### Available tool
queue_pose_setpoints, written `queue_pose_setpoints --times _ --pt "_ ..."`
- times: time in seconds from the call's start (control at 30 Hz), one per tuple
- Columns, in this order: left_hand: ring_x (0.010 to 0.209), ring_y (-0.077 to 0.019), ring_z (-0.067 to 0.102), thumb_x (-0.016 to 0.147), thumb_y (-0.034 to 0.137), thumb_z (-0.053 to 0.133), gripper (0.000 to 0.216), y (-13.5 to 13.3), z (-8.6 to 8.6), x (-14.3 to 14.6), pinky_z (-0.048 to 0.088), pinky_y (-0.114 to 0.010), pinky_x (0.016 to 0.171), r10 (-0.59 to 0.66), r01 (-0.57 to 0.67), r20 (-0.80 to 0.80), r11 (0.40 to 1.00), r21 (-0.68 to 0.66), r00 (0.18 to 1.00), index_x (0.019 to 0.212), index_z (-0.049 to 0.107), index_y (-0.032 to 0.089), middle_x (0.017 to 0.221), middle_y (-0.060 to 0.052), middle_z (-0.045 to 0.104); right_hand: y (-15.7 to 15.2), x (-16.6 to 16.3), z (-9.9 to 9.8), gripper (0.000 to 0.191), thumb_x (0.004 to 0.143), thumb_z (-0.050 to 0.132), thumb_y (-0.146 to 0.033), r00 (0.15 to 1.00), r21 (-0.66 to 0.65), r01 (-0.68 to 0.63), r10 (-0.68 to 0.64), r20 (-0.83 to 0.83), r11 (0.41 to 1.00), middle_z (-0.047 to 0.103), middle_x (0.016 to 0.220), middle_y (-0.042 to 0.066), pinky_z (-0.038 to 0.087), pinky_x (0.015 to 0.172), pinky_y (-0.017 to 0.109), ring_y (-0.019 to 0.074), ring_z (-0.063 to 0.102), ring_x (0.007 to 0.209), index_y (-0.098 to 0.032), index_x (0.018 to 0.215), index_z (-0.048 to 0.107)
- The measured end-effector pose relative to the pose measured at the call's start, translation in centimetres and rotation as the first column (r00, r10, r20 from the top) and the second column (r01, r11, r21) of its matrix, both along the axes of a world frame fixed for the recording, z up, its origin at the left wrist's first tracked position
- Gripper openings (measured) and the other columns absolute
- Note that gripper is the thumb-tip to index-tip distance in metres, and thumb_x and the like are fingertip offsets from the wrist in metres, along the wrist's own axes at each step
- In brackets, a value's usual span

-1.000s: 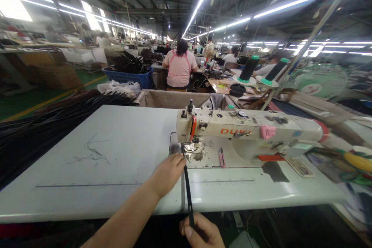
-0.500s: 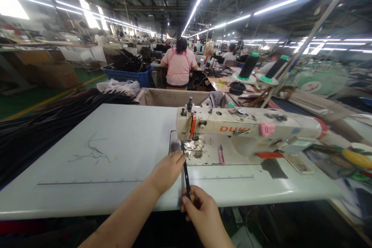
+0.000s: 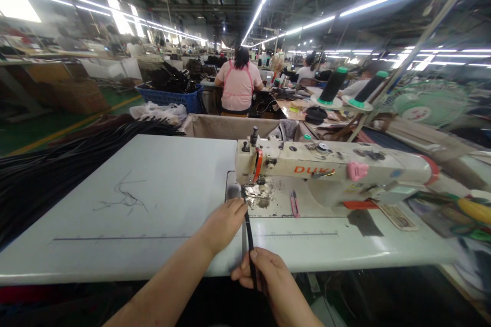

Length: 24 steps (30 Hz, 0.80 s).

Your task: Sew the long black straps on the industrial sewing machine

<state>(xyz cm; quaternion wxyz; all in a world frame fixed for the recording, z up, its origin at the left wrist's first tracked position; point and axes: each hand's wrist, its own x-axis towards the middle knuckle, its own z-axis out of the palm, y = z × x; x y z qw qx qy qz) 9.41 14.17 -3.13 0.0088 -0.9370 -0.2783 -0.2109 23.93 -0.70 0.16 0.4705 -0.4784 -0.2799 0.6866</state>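
Note:
A narrow black strap (image 3: pixel 250 235) runs from the needle area of a white sewing machine (image 3: pixel 330 168) toward me, over the table's front edge. My left hand (image 3: pixel 227 222) lies just in front of the presser foot, its fingertips together on the strap and partly covering it. Lower down, at the table edge, my right hand (image 3: pixel 268 273) has the strap between thumb and fingers, with several fingers reaching underneath it. Pink-handled thread snips (image 3: pixel 294 203) rest on the machine bed, right of the needle.
Loose thread scraps (image 3: pixel 125 195) lie on the white table (image 3: pixel 184 168). Many black straps (image 3: pixel 69 163) are heaped along its left side. Two black thread cones (image 3: pixel 333 86) stand behind the machine, near a green fan (image 3: pixel 425 104). A person in pink (image 3: pixel 238 84) sits ahead, beside a blue basket (image 3: pixel 172 100).
My right hand has shifted slightly along the strap, its fingers now spread further left beneath it. The strap bows a little more. My left hand stays by the presser foot. The view shifted slightly.

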Motion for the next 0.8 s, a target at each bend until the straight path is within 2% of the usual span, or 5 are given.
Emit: queue_pose_setpoints --times 0.13,0.23,0.43,0.63,0.8 --pt "0.123 -0.0266 0.066 0.102 0.012 0.049 0.019 -0.1 -0.1 0.0 0.056 -0.045 0.111 0.006 -0.007 -0.007 1.0 -0.002 1.0 0.115 0.061 0.017 0.128 -0.013 0.067 -1.0 0.0 -0.2 0.053 0.093 0.067 -0.065 0.999 0.056 -0.033 0.033 0.001 0.998 0.081 0.084 0.013 0.048 0.084 0.032 0.0229 0.071 0.085 -0.016 0.076 0.072" --pt "0.124 -0.027 0.065 0.102 0.013 0.05 0.019 -0.1 -0.2 0.0 0.055 -0.045 0.112 0.002 -0.002 -0.021 1.0 0.017 1.0 0.117 0.061 0.016 0.128 -0.014 0.067 -1.6 0.2 -0.9 0.056 0.088 0.07 -0.07 0.997 0.052 -0.072 0.071 0.022 0.996 0.08 0.082 0.011 0.047 0.081 0.032 0.024 0.071 0.084 -0.016 0.074 0.074" --pt "0.125 -0.0262 0.065 0.103 0.013 0.047 0.021 0.0 -0.6 0.0 0.052 -0.044 0.116 -0.011 0.012 -0.021 0.999 0.037 1.0 0.118 0.061 0.016 0.124 -0.012 0.069 -2.3 0.8 -1.7 0.062 0.095 0.06 -0.073 0.955 0.106 -0.179 0.147 0.257 0.978 0.082 0.084 0.011 0.045 0.074 0.03 0.0212 0.068 0.077 -0.017 0.076 0.079" --pt "0.13 -0.0261 0.064 0.103 0.013 0.045 0.029 0.1 -0.7 0.1 0.053 -0.047 0.115 0.021 -0.021 0.04 1.0 -0.003 0.999 0.13 0.057 0.018 0.133 -0.013 0.066 -2.8 1.0 -1.7 0.065 0.092 0.059 -0.077 0.945 0.127 -0.185 0.141 0.295 0.974 0.082 0.08 0.009 0.043 0.069 0.03 0.0215 0.066 0.073 -0.019 0.074 0.081" --pt "0.133 -0.0268 0.062 0.103 0.014 0.048 0.029 0.1 -0.7 0.2 0.051 -0.047 0.117 0.018 -0.018 0.042 1.0 -0.002 0.999 0.131 0.056 0.018 0.134 -0.013 0.066 -3.1 1.1 -2.7 0.067 0.089 0.059 -0.081 0.942 0.127 -0.189 0.143 0.302 0.974 0.081 0.078 0.009 0.042 0.067 0.03 0.0204 0.063 0.068 -0.021 0.072 0.082"
